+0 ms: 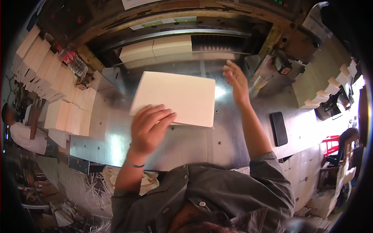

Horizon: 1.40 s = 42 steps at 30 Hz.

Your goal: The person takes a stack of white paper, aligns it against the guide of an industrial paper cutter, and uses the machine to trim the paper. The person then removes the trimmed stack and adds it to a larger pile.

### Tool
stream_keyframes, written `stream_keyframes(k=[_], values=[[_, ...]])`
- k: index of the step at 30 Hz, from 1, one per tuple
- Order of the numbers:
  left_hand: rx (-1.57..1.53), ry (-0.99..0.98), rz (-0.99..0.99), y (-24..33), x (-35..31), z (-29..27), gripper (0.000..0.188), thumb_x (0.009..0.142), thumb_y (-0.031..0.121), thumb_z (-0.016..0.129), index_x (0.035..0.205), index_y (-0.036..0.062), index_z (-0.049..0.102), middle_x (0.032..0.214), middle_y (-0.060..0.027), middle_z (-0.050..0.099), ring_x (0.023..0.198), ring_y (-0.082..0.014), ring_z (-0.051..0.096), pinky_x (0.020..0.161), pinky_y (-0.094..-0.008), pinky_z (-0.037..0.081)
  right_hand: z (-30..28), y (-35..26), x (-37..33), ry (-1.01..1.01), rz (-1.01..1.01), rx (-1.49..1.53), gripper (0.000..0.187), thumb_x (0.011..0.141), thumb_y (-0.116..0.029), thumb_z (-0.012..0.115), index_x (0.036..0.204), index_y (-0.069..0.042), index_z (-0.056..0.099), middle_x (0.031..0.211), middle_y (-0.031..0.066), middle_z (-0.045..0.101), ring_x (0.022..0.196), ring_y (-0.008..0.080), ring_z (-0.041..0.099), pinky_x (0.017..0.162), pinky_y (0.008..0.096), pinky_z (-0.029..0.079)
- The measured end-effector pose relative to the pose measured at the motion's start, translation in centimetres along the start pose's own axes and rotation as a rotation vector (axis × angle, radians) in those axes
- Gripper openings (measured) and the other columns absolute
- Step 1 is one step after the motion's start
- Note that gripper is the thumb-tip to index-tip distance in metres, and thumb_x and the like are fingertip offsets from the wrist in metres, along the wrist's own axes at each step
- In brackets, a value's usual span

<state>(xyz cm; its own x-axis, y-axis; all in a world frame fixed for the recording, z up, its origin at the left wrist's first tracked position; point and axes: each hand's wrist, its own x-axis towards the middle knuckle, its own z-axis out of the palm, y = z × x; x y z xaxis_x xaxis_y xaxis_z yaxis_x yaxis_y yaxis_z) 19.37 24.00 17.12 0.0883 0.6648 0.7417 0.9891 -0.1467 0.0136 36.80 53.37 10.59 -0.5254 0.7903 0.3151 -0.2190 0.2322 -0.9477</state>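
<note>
A cream-white block of paper (178, 95) lies at an angle over the middle of the metal table. My left hand (149, 124) grips its near left corner, fingers bent over the top face; the thumb is hidden. My right hand (236, 79) is raised to the right of the block, apart from it. Its fingers are loosely bent and apart, with nothing in them. Beyond the block, two pale paper stacks (173, 46) sit under the machine's metal bar (171, 35).
Tall paper stacks (70, 112) and a plastic bottle (74, 62) stand on the left. At the right are a black phone (278, 129), a clear cup (261, 82) and more paper stacks (324, 77). Paper strips (95, 194) litter the floor. Another person (29, 134) is at far left.
</note>
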Motion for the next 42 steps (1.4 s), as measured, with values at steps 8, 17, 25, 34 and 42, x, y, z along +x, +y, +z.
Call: stream_keyframes(k=[8,17,25,34,42], values=[[-0.181,0.130,0.349,7.6,1.9,-8.0,0.029,0.088,0.042,0.073,0.110,0.0235,0.073,0.114,0.0070,0.068,0.110,-0.0180,0.065,0.102,-0.0385,0.048,6.2,2.9,-6.1,-0.234,0.310,0.093,0.099,0.084,-0.002,0.073,0.159,0.005,0.009,0.154,0.0245,0.038,0.139,0.0298,0.044,0.117,0.0392,0.033],[0.809,0.483,0.159,5.4,-13.1,-15.3,0.040,0.097,0.033,0.056,0.128,0.0063,0.057,0.126,-0.0095,0.060,0.113,-0.0232,0.058,0.098,-0.0405,0.048,12.0,4.0,-3.1,-0.644,0.361,0.091,0.104,0.078,0.011,0.067,0.161,0.001,0.005,0.152,0.0188,0.043,0.134,0.0260,0.049,0.115,0.0341,0.034],[-1.157,1.103,-2.054,10.6,-23.3,-7.5,0.079,0.101,0.044,0.054,0.158,0.0015,0.020,0.161,-0.0154,0.029,0.142,-0.0253,0.041,0.118,-0.0455,0.028,20.0,3.2,-9.4,-1.204,0.400,0.305,0.109,0.078,0.004,0.073,0.161,0.002,0.001,0.161,0.0210,0.028,0.148,0.0282,0.030,0.121,0.0350,0.018],[-0.870,0.715,-1.631,11.7,-21.1,-7.2,0.067,0.089,0.012,0.075,0.144,0.0012,0.038,0.136,-0.0121,0.055,0.126,-0.0226,0.056,0.102,-0.0375,0.049,19.2,2.0,-12.5,-1.137,0.459,0.125,0.101,0.087,-0.010,0.074,0.159,0.005,0.005,0.157,0.0213,0.035,0.142,0.0287,0.038,0.119,0.0360,0.025],[-0.979,0.470,-1.080,6.7,-16.6,-6.3,0.083,0.073,0.009,0.083,0.143,0.0033,0.039,0.142,-0.0112,0.049,0.131,-0.0206,0.048,0.112,-0.0367,0.036,12.8,-0.3,-13.0,-0.758,0.148,0.316,0.108,0.080,-0.024,0.078,0.158,0.006,0.010,0.138,0.0140,0.049,0.128,0.0248,0.049,0.109,0.0404,0.039]])
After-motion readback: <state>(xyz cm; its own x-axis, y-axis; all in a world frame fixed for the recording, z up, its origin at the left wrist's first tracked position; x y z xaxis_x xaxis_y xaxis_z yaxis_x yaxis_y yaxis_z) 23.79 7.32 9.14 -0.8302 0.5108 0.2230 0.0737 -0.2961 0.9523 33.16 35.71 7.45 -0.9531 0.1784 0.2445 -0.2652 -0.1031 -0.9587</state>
